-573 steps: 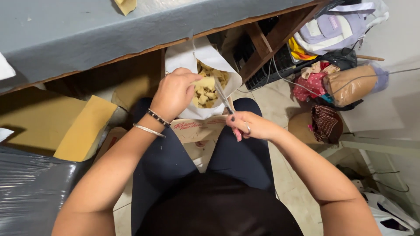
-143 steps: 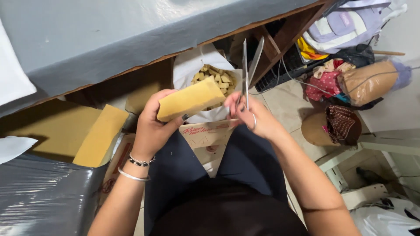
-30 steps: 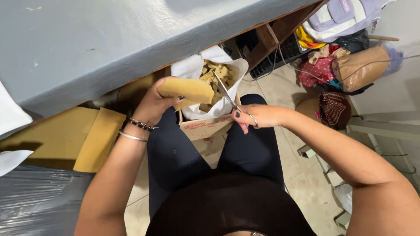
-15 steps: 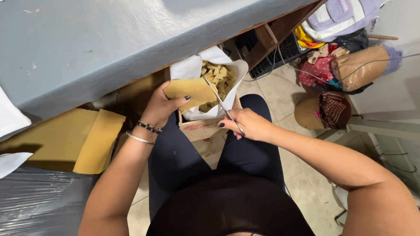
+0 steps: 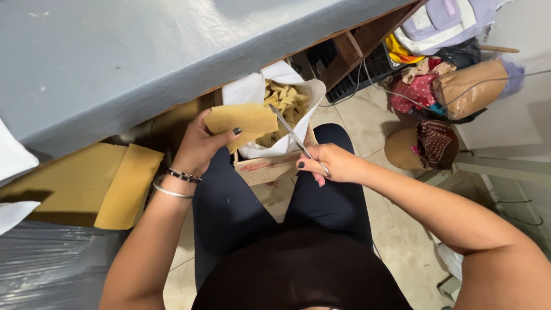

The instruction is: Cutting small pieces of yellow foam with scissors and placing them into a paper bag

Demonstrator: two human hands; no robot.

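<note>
1. The left hand (image 5: 198,146) pinches a tan sheet (image 5: 244,119) by its left edge, over the bag (image 5: 252,92) between the knees.
2. The right hand (image 5: 336,163) is closed through the handles of the scissors (image 5: 294,138); the blades meet the sheet's right edge.
3. The sheet looks light, thin and floppy, probably best held close to the cut.
4. The white bag holds small tan scraps (image 5: 287,102).
5. A grey table (image 5: 115,57) lies at the far left.

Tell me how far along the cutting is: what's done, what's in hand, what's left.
Done: a heap of cut tan pieces already fills the white-lined bag between the knees. In hand: the left hand holds a tan sheet over the bag while the right hand works scissors at its edge. Left: that sheet, mostly uncut, plus the tan stack under the table.
</note>
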